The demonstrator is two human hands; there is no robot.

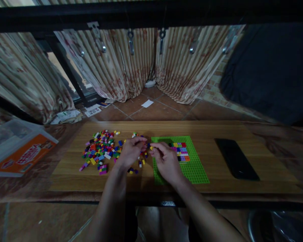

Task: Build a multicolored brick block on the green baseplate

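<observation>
My left hand (131,151) and my right hand (165,159) meet fingertip to fingertip above the wooden table (217,131), between the brick pile and the plate. Both are pinched on small bricks, a blue and yellow piece showing between the fingertips. A pile of small coloured bricks (101,149) lies to the left of my left hand. A green baseplate (197,168) lies under and to the right of my right hand. A block of coloured bricks (181,151) is set on the plate just right of my right hand.
A black phone (236,158) lies on the table to the right of the plate. An orange and white box (22,154) sits at the far left. Curtains (121,64) hang behind, with papers on the tiled floor.
</observation>
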